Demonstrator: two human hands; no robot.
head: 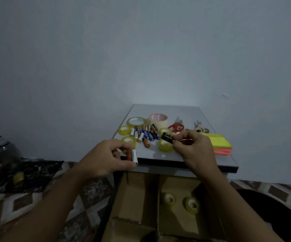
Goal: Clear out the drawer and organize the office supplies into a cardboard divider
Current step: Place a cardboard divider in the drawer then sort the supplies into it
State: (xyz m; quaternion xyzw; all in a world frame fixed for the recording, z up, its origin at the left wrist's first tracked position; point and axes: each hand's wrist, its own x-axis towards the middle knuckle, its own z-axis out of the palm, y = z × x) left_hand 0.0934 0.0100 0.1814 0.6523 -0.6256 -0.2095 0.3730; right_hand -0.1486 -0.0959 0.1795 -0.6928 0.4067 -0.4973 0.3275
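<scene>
Battery-sorting step — left grip (104, 158) clamped on white and orange cylindrical batteries (134, 155), right grip (193, 145) pinching small black batteries (167, 137), both held over the near edge of the grey tabletop (151, 154). Next move, likely: drop them into a free compartment of the brown cardboard divider (158, 193) below — two yellowish tape rolls (186, 203) already lie in its right compartment.

Dim, bluish light; soft blur throughout; wide-angle bending at edges.

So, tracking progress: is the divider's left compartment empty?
Empty: left compartment shows bare cardboard; two tape rolls lie in the right compartment.
</scene>
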